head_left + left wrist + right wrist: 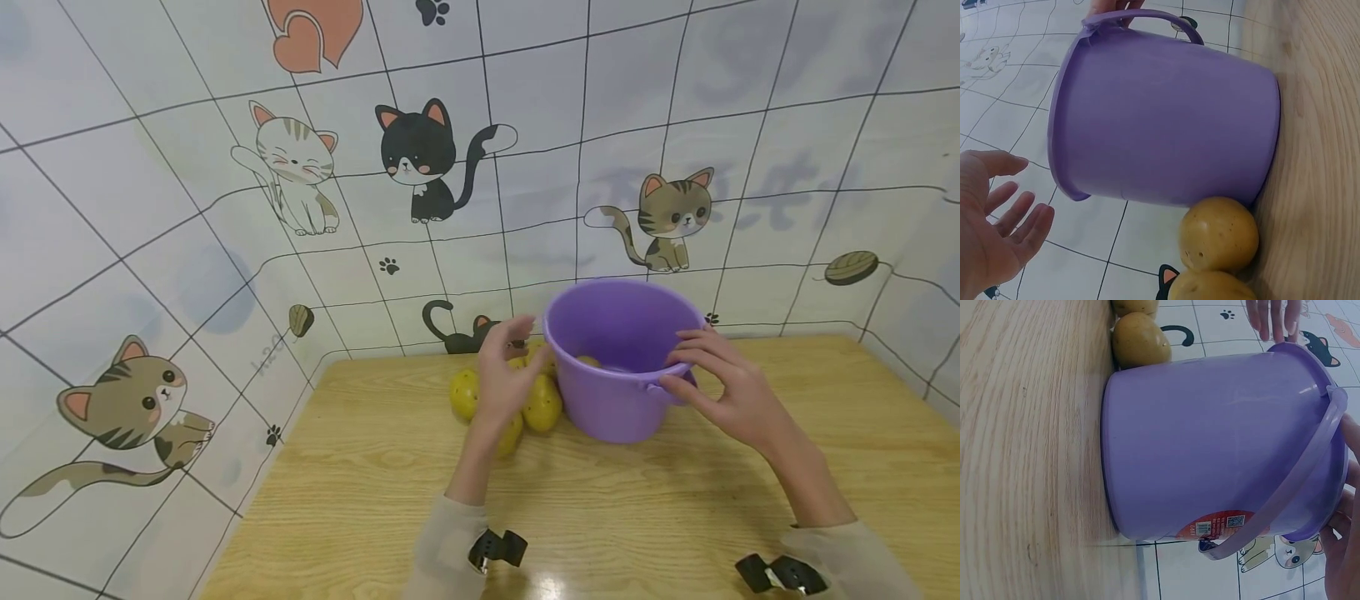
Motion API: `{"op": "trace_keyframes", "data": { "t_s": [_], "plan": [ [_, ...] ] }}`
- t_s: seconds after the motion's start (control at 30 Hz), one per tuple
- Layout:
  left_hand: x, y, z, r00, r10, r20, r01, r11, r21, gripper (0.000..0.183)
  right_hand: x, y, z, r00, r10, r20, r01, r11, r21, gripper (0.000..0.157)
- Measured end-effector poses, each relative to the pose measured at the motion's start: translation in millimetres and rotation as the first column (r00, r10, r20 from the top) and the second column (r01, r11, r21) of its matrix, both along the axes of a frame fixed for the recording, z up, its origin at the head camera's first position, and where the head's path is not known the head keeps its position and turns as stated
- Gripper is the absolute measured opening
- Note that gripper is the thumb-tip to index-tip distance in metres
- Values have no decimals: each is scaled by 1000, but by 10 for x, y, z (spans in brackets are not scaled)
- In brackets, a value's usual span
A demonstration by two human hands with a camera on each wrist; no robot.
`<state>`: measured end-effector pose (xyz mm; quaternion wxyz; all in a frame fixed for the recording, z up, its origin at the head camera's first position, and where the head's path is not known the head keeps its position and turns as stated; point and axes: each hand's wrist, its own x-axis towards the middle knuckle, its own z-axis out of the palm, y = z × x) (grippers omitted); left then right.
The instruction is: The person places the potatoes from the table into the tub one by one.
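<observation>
Purple bucket [611, 408] upright near back edge of desk [360, 475]; open room left, right, in front. Right hand [723, 392] fingers grasp bucket rim. Left hand [504, 375] fingers released, partly hiding potatoes [543, 406] beside bucket. Yellow piece [588, 361] inside mostly hidden.

Bare desk [337, 483] stretches from the left edge to the yellow fruits [542, 406], and from the purple bucket [618, 408] towards the back right corner. A lane also opens in front, between the forearms. The wall [540, 192] bars the back edge. Fruits block the bucket's left flank, beneath the left grip [502, 375]; the right grip [723, 387] obstructs its right rim.
</observation>
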<state>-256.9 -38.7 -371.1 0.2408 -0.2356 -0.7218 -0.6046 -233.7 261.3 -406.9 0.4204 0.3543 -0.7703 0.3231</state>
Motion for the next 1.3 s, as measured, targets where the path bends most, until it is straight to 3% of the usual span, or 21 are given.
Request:
{"op": "trace_keyframes", "data": {
  "t_s": [0.8, 1.1, 1.3],
  "plan": [
    [-30, -546, -258, 995, 71, 69, -71, 997, 0, 40, -1, 27, 16, 999, 0, 38, 1, 1000, -8, 55],
    [-93, -714, -307, 984, 115, 134, -112, 993, -28, 44, 15, 28, 34, 999, 3, 53, -4, 1000, 13, 51],
    [-155, -813, -365, 967, 167, 190, -164, 986, -36, 44, 35, 47, 56, 996, -1, 88, -2, 1000, 25, 49]
  ]
}}
